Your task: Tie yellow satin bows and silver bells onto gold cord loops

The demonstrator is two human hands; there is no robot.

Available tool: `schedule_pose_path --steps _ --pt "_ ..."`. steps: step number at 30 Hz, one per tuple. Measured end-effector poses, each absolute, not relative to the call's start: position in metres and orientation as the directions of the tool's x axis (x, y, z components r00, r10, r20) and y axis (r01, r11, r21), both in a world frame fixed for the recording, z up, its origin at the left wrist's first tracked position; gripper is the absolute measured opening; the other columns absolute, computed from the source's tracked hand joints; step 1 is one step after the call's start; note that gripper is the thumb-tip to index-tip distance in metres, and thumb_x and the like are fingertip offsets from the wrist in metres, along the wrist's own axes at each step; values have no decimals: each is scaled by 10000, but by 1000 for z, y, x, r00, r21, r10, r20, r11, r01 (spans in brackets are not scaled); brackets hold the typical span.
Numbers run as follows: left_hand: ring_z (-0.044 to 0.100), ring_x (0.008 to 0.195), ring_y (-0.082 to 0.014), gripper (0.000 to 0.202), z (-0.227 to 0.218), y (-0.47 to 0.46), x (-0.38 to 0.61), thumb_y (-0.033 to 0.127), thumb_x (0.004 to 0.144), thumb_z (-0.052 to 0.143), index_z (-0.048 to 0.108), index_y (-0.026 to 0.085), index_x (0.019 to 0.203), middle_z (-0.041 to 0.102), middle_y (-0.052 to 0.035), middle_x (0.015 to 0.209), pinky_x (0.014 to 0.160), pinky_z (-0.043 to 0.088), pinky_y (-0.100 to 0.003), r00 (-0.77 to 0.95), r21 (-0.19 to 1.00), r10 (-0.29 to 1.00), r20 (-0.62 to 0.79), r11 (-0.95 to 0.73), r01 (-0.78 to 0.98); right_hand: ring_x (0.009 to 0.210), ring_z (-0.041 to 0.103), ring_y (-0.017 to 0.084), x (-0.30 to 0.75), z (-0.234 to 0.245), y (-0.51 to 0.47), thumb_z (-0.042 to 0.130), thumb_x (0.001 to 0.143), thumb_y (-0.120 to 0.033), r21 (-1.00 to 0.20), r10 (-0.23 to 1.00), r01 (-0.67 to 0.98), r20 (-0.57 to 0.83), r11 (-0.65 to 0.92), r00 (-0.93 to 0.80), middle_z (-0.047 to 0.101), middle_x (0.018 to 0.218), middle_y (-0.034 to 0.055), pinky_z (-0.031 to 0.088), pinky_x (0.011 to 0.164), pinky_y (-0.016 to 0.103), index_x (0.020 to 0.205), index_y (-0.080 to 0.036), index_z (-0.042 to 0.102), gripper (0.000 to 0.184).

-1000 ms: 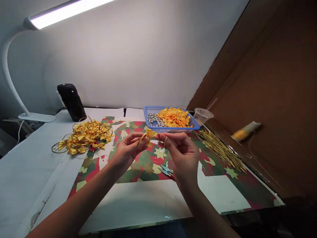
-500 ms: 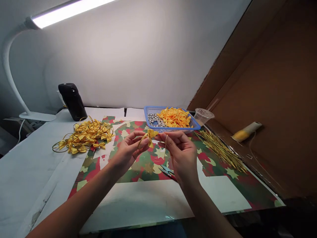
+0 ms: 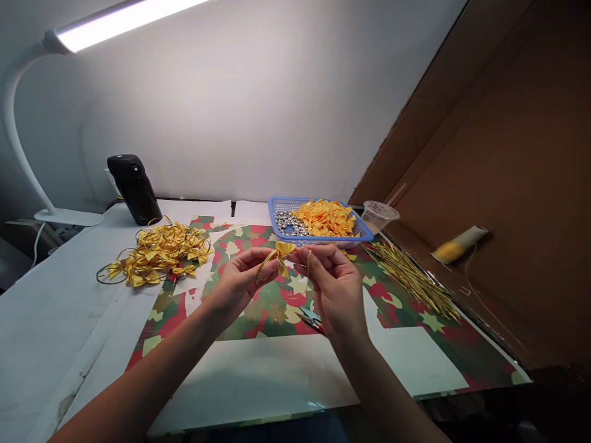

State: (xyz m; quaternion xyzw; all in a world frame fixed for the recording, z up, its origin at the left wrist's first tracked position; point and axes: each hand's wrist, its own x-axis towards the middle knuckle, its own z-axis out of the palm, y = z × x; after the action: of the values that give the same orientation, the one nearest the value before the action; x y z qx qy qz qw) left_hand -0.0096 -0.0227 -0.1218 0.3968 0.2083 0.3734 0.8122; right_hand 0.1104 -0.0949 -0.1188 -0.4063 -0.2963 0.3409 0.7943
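Note:
Between my two hands is a yellow ribbon bow (image 3: 283, 251) with a loop of gold cord behind it. My left hand (image 3: 244, 274) pinches the bow and its loop at the left. Thumb and fingertips of my right hand (image 3: 335, 283) are closed on a thin gold cord (image 3: 309, 263) just right of the bow. Below the right hand lies a pair of small scissors (image 3: 312, 319), partly hidden by that hand. A heap of finished-looking yellow bows with cord loops (image 3: 161, 252) sits to the left.
A blue basket (image 3: 323, 239) at the back holds silver beads and loose yellow bows. Gold cords (image 3: 410, 280) lie bundled at the right near a clear plastic cup (image 3: 379, 215). A black bottle-like object (image 3: 136, 191) and a lamp (image 3: 69, 216) stand back left. A cardboard wall borders the right.
Both hands stay nearly in place around the bow. The right hand has shifted very slightly left, and a yellow piece behind it now shows.

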Motion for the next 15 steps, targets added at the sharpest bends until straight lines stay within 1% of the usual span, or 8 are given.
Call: schedule_pose_path --steps 6,9,12,15 --pt "649 648 -84 244 -120 -23 -8 211 519 879 724 150 698 719 -3 713 674 528 -163 611 821 790 -46 379 -428 705 731 177 106 -121 -96 757 719 -276 -848 726 -198 273 492 631 749 726 6 621 707 335 731 -189 669 125" --pt "632 620 -80 256 -119 -23 -9 204 500 885 683 157 651 693 17 666 653 520 -171 608 824 793 -46 374 -425 728 733 182 104 -122 -95 746 731 -268 -846 720 -182 291 502 631 751 738 9 618 747 361 732 -186 663 116" --pt "621 610 -79 284 -119 -23 -9 216 492 891 635 175 606 679 35 627 639 513 -176 614 821 789 -30 370 -435 731 729 175 103 -123 -95 741 736 -262 -853 723 -168 295 494 625 749 744 8 614 742 352 737 -187 662 109" --pt "622 625 -84 270 -120 -23 -10 241 522 882 642 187 633 686 34 642 654 512 -188 614 836 790 -5 340 -430 727 717 158 105 -122 -98 725 756 -262 -867 731 -125 320 483 603 742 742 6 607 681 298 742 -193 661 95"
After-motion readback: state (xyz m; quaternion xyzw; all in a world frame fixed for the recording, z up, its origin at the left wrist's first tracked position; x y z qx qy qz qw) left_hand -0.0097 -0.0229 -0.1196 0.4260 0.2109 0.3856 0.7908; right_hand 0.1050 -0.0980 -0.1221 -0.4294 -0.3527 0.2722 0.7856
